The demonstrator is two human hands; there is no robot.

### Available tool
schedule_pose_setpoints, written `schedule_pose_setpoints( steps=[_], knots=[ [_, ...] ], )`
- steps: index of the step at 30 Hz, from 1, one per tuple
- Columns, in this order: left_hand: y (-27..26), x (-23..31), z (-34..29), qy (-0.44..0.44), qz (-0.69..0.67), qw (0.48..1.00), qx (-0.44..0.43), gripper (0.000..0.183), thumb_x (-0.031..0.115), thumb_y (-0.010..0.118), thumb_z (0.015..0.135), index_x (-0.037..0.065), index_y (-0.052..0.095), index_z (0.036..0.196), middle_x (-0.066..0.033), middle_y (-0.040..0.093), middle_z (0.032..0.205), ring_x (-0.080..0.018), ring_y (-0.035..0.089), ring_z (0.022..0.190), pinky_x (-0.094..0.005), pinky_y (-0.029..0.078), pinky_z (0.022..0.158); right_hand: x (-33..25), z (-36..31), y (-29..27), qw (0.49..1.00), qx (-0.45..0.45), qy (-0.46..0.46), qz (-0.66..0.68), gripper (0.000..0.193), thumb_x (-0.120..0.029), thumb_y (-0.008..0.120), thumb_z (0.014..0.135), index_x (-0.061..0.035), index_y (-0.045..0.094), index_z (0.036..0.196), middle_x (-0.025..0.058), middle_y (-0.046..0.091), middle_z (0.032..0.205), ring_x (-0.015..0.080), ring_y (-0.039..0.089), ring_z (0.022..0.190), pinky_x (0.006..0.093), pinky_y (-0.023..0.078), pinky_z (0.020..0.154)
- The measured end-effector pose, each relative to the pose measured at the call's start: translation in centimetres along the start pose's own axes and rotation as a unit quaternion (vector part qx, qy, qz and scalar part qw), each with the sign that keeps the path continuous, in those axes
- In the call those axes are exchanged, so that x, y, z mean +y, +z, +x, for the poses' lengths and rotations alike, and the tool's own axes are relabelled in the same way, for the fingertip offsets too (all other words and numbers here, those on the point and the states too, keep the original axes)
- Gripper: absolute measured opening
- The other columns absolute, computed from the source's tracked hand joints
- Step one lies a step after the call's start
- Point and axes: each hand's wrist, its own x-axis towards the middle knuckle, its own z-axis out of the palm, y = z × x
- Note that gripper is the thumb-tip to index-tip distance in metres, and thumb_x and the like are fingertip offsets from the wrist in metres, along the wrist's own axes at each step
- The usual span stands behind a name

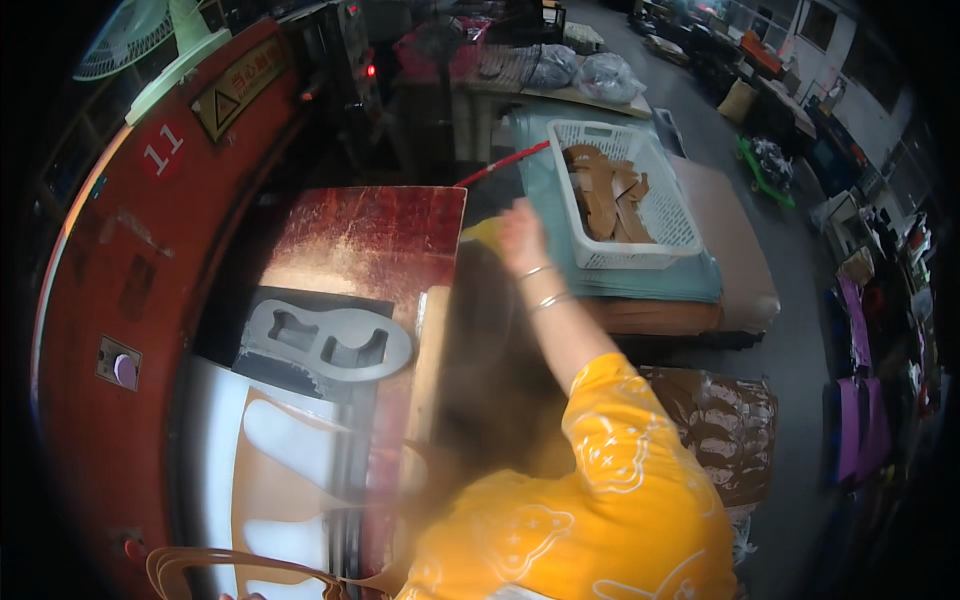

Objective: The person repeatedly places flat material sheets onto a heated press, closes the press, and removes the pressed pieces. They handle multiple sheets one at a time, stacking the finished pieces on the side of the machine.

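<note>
My right hand (520,235) is raised forward over the far end of the red-brown press board (370,240), seen from the back with two bangles on the wrist. Its fingers close on the top of a blurred brown sheet (485,360) that hangs below it; a yellowish corner (484,232) shows beside the hand. Of my left hand (238,597) only fingertips show at the lower edge, next to a cut-out brown leather strip (200,565). A grey metal cutting die (325,340) lies on a dark mat, with brown leather (290,480) bearing cut-out shapes in front of it.
A red press machine body (120,280) with a round button curves along the left. A white plastic basket (655,215) of brown cut pieces sits on stacked teal and brown sheets to the right. A red rod (505,163) lies near it. Bagged brown material (720,420) is at lower right.
</note>
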Motion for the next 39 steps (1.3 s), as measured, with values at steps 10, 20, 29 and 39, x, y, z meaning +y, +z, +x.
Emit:
schedule_pose_setpoints(
  steps=[10, 20, 29, 39],
  knots=[
    [5.1, 3.2, 1.8, -0.146, 0.068, 0.98, 0.119, 0.046, 0.009, 0.065, 0.08, -0.007, 0.055, 0.122, -0.0165, 0.066, 0.101, -0.023, 0.063, 0.085, -0.0329, 0.049, 0.077, 14.0, -37.7, 21.1, 0.521, -0.833, 0.16, -0.098, 0.07, -0.019, 0.066, 0.087, -0.0017, 0.029, 0.143, 0.0145, 0.05, 0.13, 0.0206, 0.052, 0.117, 0.0318, 0.047, 0.091],
    [-0.6, 7.3, -9.3, 0.21, 0.137, 0.853, 0.459, 0.041, 0.022, 0.058, 0.091, -0.001, 0.047, 0.122, -0.0091, 0.063, 0.094, -0.0174, 0.062, 0.077, -0.033, 0.055, 0.063, 19.8, -51.8, 24.0, 0.471, -0.878, 0.002, -0.08, 0.052, -0.01, 0.067, 0.08, 0.0054, 0.05, 0.127, 0.0158, 0.055, 0.126, 0.0215, 0.055, 0.11, 0.0331, 0.045, 0.093],
    [-14.6, 22.9, -30.8, 0.094, 0.251, 0.833, 0.483, 0.042, 0.034, 0.055, 0.093, 0.003, 0.049, 0.121, -0.0056, 0.063, 0.076, -0.0059, 0.05, 0.043, -0.0169, 0.037, 0.034, 23.8, -43.2, 22.9, 0.54, -0.778, 0.018, -0.321, 0.027, -0.009, 0.056, 0.09, 0.0009, 0.058, 0.115, 0.0091, 0.062, 0.104, 0.0161, 0.059, 0.086, 0.029, 0.047, 0.079],
    [-38.6, 13.9, -25.2, 0.069, 0.523, 0.552, 0.646, 0.05, 0.022, 0.066, 0.084, 0.008, 0.053, 0.13, -0.0194, 0.063, 0.115, -0.0295, 0.06, 0.109, -0.0378, 0.046, 0.093, 20.4, -30.5, 14.8, 0.485, -0.552, -0.26, -0.626, 0.048, -0.012, 0.065, 0.081, 0.0016, 0.051, 0.125, 0.0159, 0.05, 0.129, 0.0279, 0.046, 0.122, 0.038, 0.036, 0.102]
  ],
)
